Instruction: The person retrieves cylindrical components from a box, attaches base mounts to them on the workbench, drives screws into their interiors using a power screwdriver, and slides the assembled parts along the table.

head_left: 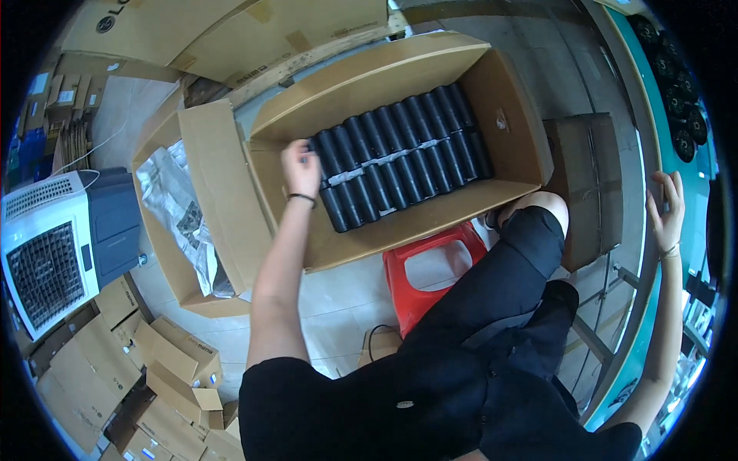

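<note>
My left hand [301, 167] reaches into a large cardboard box [369, 73] in front of me. Its fingers are curled at the upper end of the leftmost black cylinder [327, 151] in the far row, and motion blurs them a little. Two rows of such black cylinders lie side by side in the box, with white strips [384, 160] showing between the rows. Far to the right, my right hand [667, 211] is at the edge of a teal table [626, 46]. Its fingers are apart and nothing shows in them.
A red stool [396, 288] stands beside my leg. Left of the box is an open carton [223, 173] with silvery wrapping [181, 207]. A white air cooler [46, 253] and stacked cartons [92, 346] fill the left. Round black parts [683, 144] sit on the table; a closed carton [588, 192] stands before it.
</note>
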`<move>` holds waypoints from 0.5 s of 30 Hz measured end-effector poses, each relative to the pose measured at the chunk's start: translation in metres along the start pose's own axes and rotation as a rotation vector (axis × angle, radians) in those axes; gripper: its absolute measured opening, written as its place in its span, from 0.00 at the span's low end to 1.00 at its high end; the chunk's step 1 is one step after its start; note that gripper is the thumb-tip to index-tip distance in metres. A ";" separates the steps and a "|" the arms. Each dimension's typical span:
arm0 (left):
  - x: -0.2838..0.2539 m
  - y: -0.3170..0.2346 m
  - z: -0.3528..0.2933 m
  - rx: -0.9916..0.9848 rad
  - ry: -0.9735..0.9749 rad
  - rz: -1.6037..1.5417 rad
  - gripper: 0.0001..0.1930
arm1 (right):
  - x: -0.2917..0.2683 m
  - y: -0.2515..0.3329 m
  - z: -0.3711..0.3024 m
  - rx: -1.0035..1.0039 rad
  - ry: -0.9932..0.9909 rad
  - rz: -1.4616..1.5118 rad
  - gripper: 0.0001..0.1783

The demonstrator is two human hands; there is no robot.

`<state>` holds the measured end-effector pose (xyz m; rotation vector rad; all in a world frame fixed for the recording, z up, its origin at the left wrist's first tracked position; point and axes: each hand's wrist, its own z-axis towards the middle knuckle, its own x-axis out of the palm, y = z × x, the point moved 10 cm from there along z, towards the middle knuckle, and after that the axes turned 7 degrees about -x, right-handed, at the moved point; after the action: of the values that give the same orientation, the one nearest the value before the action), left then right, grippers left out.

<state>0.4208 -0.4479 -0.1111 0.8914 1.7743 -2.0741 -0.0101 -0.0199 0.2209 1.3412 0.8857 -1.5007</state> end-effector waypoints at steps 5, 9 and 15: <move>0.201 0.079 -0.053 -0.401 0.515 -0.214 0.08 | 0.007 0.008 0.012 -0.008 0.046 0.040 0.13; 0.307 0.096 -0.132 -1.138 0.741 -0.324 0.14 | 0.007 -0.006 -0.005 0.092 0.085 -0.011 0.14; 0.363 0.125 -0.156 -1.445 0.338 -0.671 0.15 | 0.003 -0.025 -0.028 0.179 0.216 -0.059 0.14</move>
<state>0.2544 -0.2583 -0.4396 0.1548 3.1564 -0.2863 -0.0247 0.0137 0.2119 1.6446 0.9496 -1.5294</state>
